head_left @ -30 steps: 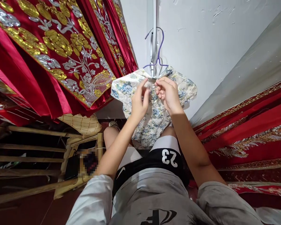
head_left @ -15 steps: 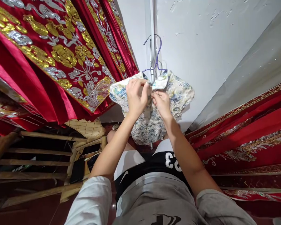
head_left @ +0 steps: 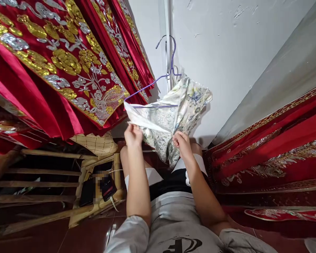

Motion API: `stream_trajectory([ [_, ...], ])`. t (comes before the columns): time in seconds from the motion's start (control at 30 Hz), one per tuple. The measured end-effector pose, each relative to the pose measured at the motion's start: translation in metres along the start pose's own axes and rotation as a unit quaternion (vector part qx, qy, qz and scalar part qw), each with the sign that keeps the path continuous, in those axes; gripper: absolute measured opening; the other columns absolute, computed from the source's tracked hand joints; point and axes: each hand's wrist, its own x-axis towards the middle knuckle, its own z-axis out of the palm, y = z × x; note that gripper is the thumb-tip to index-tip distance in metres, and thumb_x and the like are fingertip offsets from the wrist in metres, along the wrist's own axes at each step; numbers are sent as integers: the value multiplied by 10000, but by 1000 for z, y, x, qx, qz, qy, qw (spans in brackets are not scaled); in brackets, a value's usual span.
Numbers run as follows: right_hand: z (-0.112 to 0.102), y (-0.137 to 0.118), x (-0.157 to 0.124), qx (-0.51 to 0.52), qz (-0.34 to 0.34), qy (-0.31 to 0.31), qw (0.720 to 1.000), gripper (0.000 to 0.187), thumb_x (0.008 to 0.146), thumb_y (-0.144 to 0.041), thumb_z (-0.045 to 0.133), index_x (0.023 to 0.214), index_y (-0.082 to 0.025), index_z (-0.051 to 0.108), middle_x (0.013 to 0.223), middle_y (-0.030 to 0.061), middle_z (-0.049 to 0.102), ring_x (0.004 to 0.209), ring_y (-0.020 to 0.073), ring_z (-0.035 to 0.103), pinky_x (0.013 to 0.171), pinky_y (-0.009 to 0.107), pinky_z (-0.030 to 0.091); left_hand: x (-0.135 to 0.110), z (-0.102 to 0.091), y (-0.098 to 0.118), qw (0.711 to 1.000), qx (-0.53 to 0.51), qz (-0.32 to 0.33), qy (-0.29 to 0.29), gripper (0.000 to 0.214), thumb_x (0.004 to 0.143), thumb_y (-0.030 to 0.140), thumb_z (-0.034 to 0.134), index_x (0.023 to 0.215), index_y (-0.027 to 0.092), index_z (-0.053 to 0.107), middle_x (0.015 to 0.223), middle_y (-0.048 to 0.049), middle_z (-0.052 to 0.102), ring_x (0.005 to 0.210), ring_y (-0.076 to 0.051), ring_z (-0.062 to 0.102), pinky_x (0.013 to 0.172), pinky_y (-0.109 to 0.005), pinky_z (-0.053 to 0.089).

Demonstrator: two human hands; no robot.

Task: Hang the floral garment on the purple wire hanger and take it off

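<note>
A pale floral garment [head_left: 179,112] hangs half off a purple wire hanger [head_left: 158,79] that is hooked on a white rail against the wall. The hanger's left arm is bare and sticks out of the cloth. My left hand [head_left: 133,135] is closed on the garment's left edge, pulling it down and out. My right hand [head_left: 181,144] is closed on the cloth lower down, at its front opening.
Red fabric with gold and silver embroidery [head_left: 58,66] hangs at the left, and more red embroidered cloth [head_left: 274,151] lies at the right. A bamboo chair [head_left: 94,196] with a phone [head_left: 107,186] on it stands at lower left. The floor is dark red tile.
Both hands have dropped from the collar to the garment's lower edges. The cloth has slid off the hanger's left arm, which now shows bare.
</note>
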Motion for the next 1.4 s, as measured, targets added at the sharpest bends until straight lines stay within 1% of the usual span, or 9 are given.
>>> stream_trajectory([
  [0.17,-35,4,-1,-150,98,-64,982,268,703,-346,634,534,-213,474,483,-49,413,463,85,329,465,245,206,-46,-11,-56,996,75,-33,-26,19,801,154,682,785,143,687,712,-8,678,657,-113,627,661,-196,504],
  [0.37,-39,7,6,-251,88,-97,959,477,844,-672,570,793,-207,665,770,49,683,708,182,587,637,304,454,-89,17,-47,959,133,39,-246,276,776,424,803,803,187,665,798,-7,634,698,-129,585,689,-233,485],
  [0.57,-13,-30,21,-6,89,-205,975,820,824,-906,315,990,-192,683,801,101,699,910,284,689,691,352,550,-125,45,-23,746,441,242,-437,255,984,434,585,953,221,721,1091,-88,655,1117,-240,586,1063,-393,429],
  [0.77,-15,-101,36,-165,94,-406,894,329,704,-347,800,948,-164,679,845,42,710,758,201,674,719,320,535,-88,37,-7,721,467,160,-485,489,1009,570,449,1362,238,516,1250,-105,625,1170,-255,589,1004,-381,485],
  [0.87,-18,-120,64,-297,-92,-322,894,131,681,-189,698,807,-163,675,833,35,701,784,203,658,764,335,525,-74,19,1,621,551,29,-557,475,997,594,437,1126,183,638,1014,-72,699,917,-237,630,818,-331,517],
  [0.97,-24,-113,107,-364,-265,-138,882,261,670,-138,627,910,-167,726,1015,64,736,1010,253,661,975,396,491,-65,2,22,510,681,59,-522,441,971,566,475,906,161,637,839,-55,687,731,-201,586,675,-288,448],
  [1.2,-53,-65,142,-399,-230,-104,881,315,725,-166,529,907,-163,785,946,85,782,947,272,695,885,390,520,-47,0,90,290,875,124,-367,349,951,431,414,836,219,666,806,-102,725,724,-265,660,682,-327,426],
  [1.27,-64,-68,130,-403,-251,-96,875,312,735,-176,528,906,-174,789,921,64,782,914,256,690,830,354,512,-42,11,101,285,880,151,-348,309,919,368,428,888,216,695,886,-118,750,803,-279,685,740,-338,460],
  [1.4,-81,-91,108,-425,-258,-53,866,241,739,-214,587,862,-173,790,878,55,770,854,231,672,766,317,477,-25,38,111,386,813,276,-338,307,908,344,423,898,181,683,932,-120,731,869,-270,668,823,-349,500],
])
